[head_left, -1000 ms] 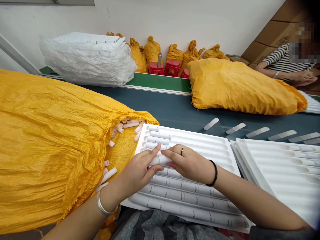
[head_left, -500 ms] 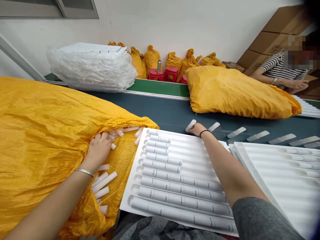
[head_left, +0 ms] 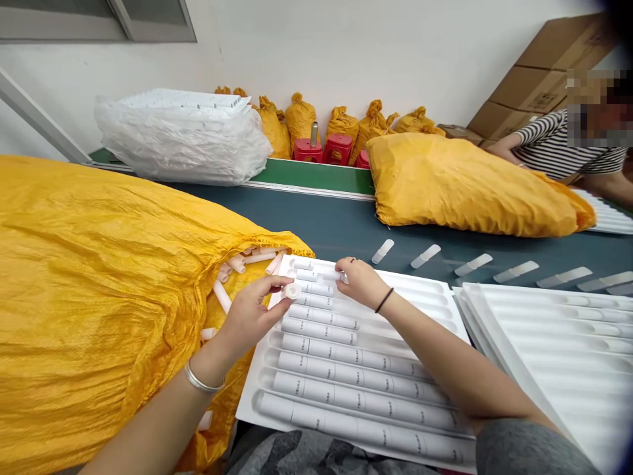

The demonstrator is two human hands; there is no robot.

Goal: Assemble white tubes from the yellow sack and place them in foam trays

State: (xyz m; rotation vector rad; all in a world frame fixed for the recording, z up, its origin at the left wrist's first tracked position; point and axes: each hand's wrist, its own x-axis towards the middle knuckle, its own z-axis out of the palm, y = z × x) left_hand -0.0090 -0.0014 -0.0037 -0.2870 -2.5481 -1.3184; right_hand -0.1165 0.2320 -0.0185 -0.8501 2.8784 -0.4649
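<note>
My left hand (head_left: 252, 315) pinches a short white tube (head_left: 291, 290) by its end, just over the left edge of a white moulded tray (head_left: 425, 290). My right hand (head_left: 360, 280) is closed on a white tube lying in one of the tray's upper grooves. The tray's near grooves hold rows of printed white tubes (head_left: 346, 376); its far grooves are partly filled. At my left a big yellow sack (head_left: 99, 277) lies open, with several loose white tubes (head_left: 242, 260) spilling from its mouth.
Several white tubes (head_left: 425, 256) lie spaced along the dark conveyor belt (head_left: 336, 221). A second yellow sack (head_left: 465, 185) and a plastic-wrapped stack of trays (head_left: 182, 135) sit across the belt. Empty white trays (head_left: 558, 330) are stacked at right. A person in a striped shirt (head_left: 568, 148) works at far right.
My left hand came out of the sack's mouth with a tube and moved to the tray. My right hand drew back from the belt, leaving a tube there, and now rests on the tray's upper grooves.
</note>
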